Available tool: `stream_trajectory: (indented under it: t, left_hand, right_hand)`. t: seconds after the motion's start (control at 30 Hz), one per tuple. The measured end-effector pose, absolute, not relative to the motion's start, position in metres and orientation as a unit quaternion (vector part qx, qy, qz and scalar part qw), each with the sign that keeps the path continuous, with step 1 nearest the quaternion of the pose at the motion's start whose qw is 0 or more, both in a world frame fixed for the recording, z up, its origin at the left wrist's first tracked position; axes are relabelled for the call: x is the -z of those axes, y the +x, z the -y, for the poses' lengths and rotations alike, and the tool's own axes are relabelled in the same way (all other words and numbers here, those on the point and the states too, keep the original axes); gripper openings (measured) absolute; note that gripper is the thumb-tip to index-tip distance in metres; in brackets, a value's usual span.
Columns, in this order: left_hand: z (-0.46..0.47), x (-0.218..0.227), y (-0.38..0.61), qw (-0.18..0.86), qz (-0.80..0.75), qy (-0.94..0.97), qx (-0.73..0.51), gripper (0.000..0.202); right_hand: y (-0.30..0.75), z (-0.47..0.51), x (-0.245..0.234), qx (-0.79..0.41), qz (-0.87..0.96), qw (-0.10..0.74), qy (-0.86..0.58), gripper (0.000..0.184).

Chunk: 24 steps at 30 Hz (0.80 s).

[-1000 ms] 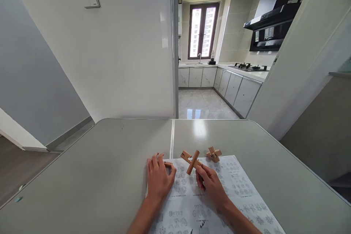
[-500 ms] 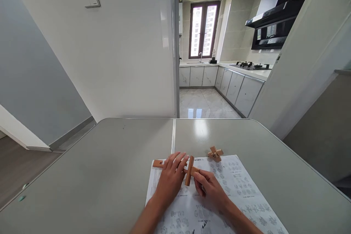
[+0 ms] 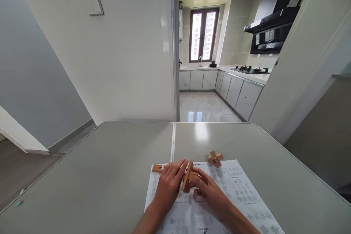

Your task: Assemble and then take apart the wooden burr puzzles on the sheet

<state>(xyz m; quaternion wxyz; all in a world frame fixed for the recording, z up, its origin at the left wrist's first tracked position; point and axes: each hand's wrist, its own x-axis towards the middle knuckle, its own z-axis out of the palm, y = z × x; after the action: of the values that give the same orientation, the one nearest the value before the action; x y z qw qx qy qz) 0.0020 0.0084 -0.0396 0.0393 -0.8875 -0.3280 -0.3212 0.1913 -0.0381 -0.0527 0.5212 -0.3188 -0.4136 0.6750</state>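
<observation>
Two crossed wooden puzzle pieces (image 3: 188, 177) are between my hands, just above the printed sheet (image 3: 241, 182). My right hand (image 3: 210, 188) pinches them from the right, with its thumb and fingers around the short block end. My left hand (image 3: 170, 181) is closed on their left side, its fingers held together and its thumb hidden. Beyond the left fingers, a notched flat wooden piece (image 3: 157, 168) lies at the sheet's upper left corner. An interlocked wooden burr puzzle (image 3: 215, 158) stands at the sheet's top edge, to the right of my hands.
The grey table (image 3: 95, 179) has a pale seam (image 3: 173, 142) down its middle. A small green object (image 3: 19, 203) lies near the left edge. Past the table, a doorway opens onto a kitchen with white cabinets (image 3: 236, 87) and a gas stove (image 3: 251, 69).
The crossed pieces have tilted, the long bar's lower end swinging left and toward me. My right fingers have shifted around the block, reaching further beneath and behind it. The view has tipped slightly upward.
</observation>
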Motion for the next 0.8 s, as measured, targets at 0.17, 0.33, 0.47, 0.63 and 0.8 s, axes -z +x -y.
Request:
stream_trajectory:
  t: [0.17,0.33,0.47,0.63,0.8]
  left_hand:
    - [-0.01,0.043,0.003,0.04,0.317,-0.891,0.323,0.061]
    - [-0.011,0.045,0.006,0.041,0.319,-0.89,0.323,0.06]
    - [-0.01,0.047,0.008,0.025,0.309,-0.898,0.311,0.052]
    - [-0.01,0.044,0.009,-0.004,0.312,-0.894,0.321,0.032]
    - [-0.004,0.038,0.007,-0.045,0.303,-0.902,0.303,0.035]
  right_hand:
    - [0.192,0.036,0.059,-0.695,0.387,0.52,-0.312,0.061]
    - [0.193,0.033,0.066,-0.696,0.366,0.533,-0.311,0.061]
    - [0.193,0.034,0.066,-0.686,0.357,0.55,-0.316,0.061]
    - [0.199,0.036,0.064,-0.706,0.273,0.564,-0.331,0.056]
    - [0.206,0.037,0.064,-0.698,0.267,0.559,-0.359,0.055]
